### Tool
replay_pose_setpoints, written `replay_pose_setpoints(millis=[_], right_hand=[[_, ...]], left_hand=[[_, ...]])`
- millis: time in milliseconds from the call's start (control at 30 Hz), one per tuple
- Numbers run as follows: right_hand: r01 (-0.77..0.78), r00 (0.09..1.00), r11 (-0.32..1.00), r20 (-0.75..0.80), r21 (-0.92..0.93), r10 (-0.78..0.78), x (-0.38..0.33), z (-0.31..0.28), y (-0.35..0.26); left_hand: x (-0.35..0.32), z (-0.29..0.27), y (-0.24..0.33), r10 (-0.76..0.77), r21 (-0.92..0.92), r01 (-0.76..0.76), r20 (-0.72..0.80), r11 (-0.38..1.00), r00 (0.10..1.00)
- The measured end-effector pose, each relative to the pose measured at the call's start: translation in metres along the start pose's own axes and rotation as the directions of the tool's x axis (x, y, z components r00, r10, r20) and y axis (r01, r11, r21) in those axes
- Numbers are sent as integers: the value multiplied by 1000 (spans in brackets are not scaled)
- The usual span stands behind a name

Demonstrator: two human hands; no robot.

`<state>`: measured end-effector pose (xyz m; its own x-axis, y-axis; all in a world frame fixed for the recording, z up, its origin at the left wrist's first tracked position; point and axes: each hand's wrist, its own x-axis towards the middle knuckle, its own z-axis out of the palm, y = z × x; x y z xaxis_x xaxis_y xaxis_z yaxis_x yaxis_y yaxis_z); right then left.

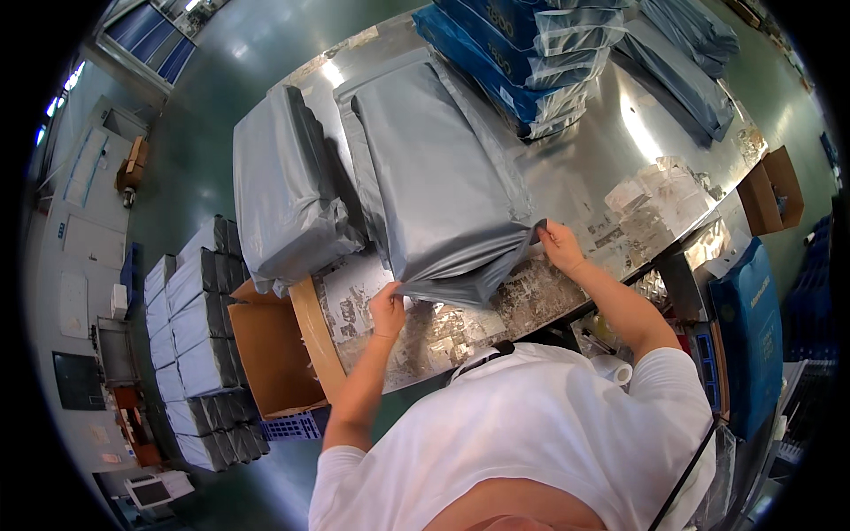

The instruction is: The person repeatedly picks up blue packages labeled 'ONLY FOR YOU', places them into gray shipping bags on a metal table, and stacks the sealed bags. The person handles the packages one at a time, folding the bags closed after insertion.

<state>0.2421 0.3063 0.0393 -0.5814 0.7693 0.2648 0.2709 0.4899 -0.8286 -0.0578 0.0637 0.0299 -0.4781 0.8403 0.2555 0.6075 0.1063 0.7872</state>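
Observation:
A large grey plastic mailer bag [434,177], full and bulky, lies on the worn metal table [611,168] in front of me. My left hand [387,305] pinches its near left corner at the open end. My right hand [558,243] grips the near right corner of the same end, with a thin strip at the fingers. A second filled grey bag [283,195] lies just left of it, overhanging the table edge.
A stack of blue clear-wrapped packs [522,53] sits at the table's far side, more packs [686,53] to the right. An open cardboard box [270,354] stands below the table's left edge beside stacked grey parcels [199,336] on the floor. A blue bag [753,327] hangs right.

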Motion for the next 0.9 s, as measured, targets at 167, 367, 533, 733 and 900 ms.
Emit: replay_pose_setpoints(millis=[167,367,533,733,900], right_hand=[[-173,858,917,-402,359,319,28,23,-18],[-496,852,865,-230,-72,470,26,59,37],[-521,851,840,-17,-152,524,22,65,50],[-378,879,859,159,-346,450,54,72,57],[-347,935,930,-27,125,352,99,89,62]], left_hand=[[22,24,23,-395,-371,226,-480,901,784],[38,44,-25,-560,-249,502,-396,828,727],[45,57,-45,-547,-186,520,-146,834,825],[72,38,-50,-423,227,415,-11,881,906],[119,49,-37,-231,-174,188,-274,967,934]])
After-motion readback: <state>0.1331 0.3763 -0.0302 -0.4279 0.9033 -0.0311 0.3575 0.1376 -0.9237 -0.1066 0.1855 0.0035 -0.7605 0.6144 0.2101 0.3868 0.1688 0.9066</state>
